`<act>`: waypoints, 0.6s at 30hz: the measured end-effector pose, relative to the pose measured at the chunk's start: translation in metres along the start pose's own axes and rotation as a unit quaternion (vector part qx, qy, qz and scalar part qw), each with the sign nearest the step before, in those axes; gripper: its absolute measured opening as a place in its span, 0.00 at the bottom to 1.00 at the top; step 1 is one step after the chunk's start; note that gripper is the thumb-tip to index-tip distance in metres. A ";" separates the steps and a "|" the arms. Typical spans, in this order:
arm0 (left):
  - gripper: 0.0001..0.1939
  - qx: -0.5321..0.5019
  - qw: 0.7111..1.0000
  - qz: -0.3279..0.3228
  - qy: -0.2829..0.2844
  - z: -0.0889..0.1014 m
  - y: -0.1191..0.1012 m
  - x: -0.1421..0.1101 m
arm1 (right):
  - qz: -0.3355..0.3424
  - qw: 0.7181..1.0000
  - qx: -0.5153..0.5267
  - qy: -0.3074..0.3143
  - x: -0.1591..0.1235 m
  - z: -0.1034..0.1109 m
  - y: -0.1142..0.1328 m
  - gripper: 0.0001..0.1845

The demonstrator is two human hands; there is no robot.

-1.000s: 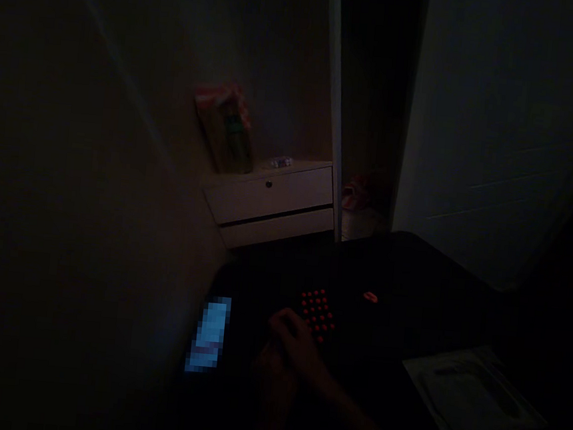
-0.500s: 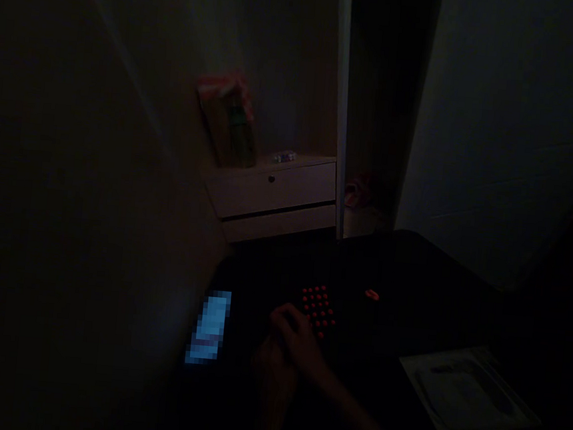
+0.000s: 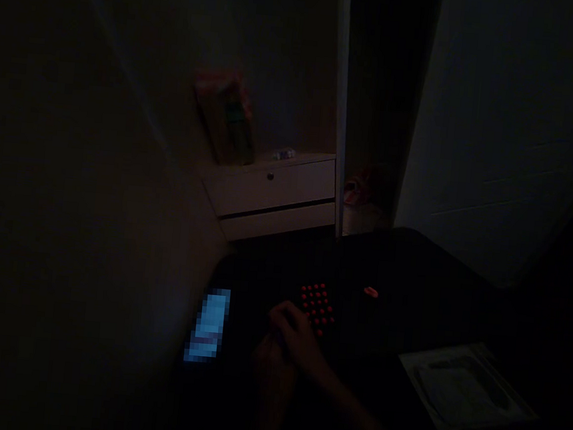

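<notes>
In dim light, my left hand [image 3: 271, 361] and my right hand [image 3: 296, 330] are together over the dark table [image 3: 378, 250]. Both have their fingers closed, the right partly over the left. Whatever they hold, if anything, is lost in the shadow. Small red round pieces [image 3: 317, 303] lie in a rough grid just beyond my right hand. Farther right is a small red-orange loop-shaped thing [image 3: 371, 292], too dark to name.
A glowing, blurred-out screen [image 3: 209, 325] lies at the table's left edge. On the right is a pale flat packet or sheet [image 3: 466, 388]. Behind the table stands a drawer unit [image 3: 279, 187] with a bag [image 3: 227, 119] on top. Walls rise at left and right.
The view shifts very slightly and looks a little darker. Both hands stay together in nearly the same place, and the things on the table have not moved.
</notes>
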State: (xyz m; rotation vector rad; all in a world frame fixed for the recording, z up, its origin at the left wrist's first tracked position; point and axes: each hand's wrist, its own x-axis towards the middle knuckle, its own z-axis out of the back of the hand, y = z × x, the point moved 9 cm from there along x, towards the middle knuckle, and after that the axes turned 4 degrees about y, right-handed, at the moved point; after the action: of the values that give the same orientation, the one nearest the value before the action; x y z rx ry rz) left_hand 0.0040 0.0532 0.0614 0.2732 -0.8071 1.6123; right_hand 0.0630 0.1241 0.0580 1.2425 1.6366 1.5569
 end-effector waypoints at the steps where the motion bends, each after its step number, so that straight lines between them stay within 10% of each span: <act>1: 0.09 0.006 1.000 -0.002 -0.004 0.001 0.000 0.000 | -0.001 1.000 -0.001 -0.001 0.000 0.000 0.000 0.09; 18: 0.10 0.021 0.999 -0.021 -0.013 0.001 -0.003 0.000 | -0.008 1.000 0.003 0.002 -0.001 0.000 0.001 0.09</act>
State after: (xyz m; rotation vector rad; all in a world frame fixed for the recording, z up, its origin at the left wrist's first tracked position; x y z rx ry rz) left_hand 0.0064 0.0525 0.0629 0.3387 -0.7827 1.5894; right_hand 0.0637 0.1236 0.0589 1.2264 1.6508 1.5467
